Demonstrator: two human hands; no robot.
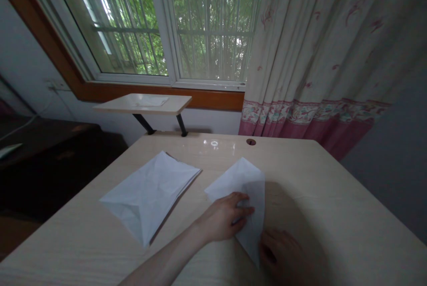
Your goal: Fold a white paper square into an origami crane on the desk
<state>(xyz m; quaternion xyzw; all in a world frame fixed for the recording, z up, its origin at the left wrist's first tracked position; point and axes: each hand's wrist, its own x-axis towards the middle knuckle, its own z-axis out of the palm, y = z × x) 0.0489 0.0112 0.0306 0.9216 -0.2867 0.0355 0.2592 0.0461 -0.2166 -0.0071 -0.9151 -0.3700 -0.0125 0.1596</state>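
A folded sheet of white paper lies on the table in front of me, pointed at its lower end. My left hand rests on it, fingers apart and pressing down on the surface. At the sheet's lower right edge is my right hand, in shadow, its fingers curled together against the edge; the fingertips are partly hidden. To the left lies a pile of white paper, creased and folded, with several layers showing along its right side.
The pale wooden table has a round cable hole near its back edge. A small raised shelf on black legs stands at the back left, with something white lying on it. Beyond are a barred window and a patterned curtain.
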